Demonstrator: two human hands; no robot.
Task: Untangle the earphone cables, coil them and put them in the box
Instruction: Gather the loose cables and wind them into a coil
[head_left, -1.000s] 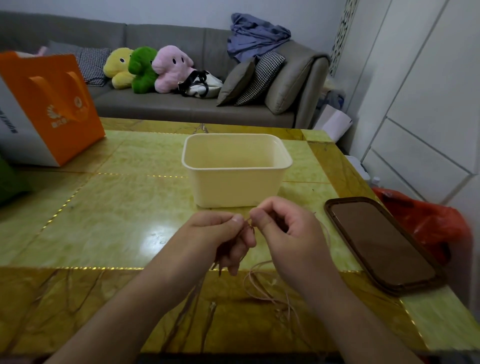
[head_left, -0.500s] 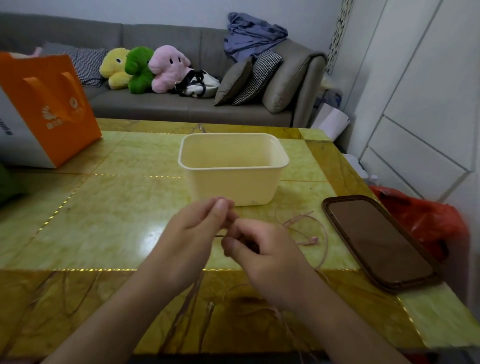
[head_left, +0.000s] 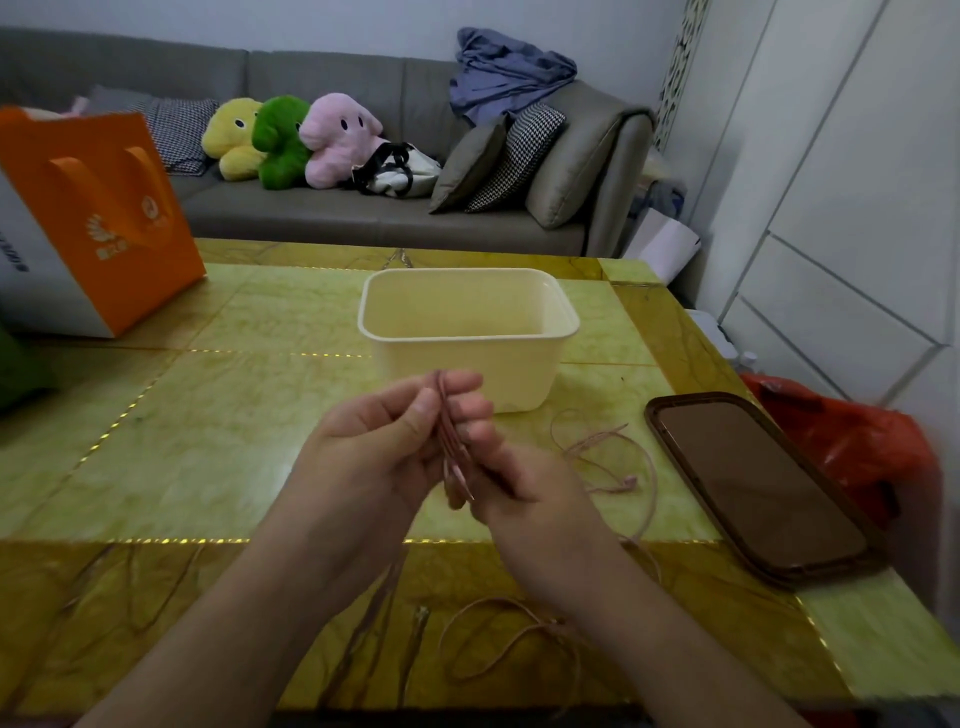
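Note:
A thin pink earphone cable (head_left: 610, 460) trails over the green table, with an earbud lying to the right of my hands and more slack looping under my right forearm near the front edge. My left hand (head_left: 384, 447) holds several wound turns of the cable between thumb and fingers, just in front of the box. My right hand (head_left: 524, 493) is below and to the right of it, fingers curled on the cable coming off those turns. The cream plastic box (head_left: 467, 343) stands open behind my hands; nothing shows inside it.
A dark brown lid (head_left: 753, 483) lies flat at the right, close to the table's edge. An orange paper bag (head_left: 98, 218) stands at the far left. Behind the table is a grey sofa (head_left: 363, 208) with plush toys and cushions. A red plastic bag (head_left: 852, 441) sits beyond the right edge.
My hands have risen toward the box, and a bunch of wound cable turns now shows in my left hand. My right hand has dropped below the left.

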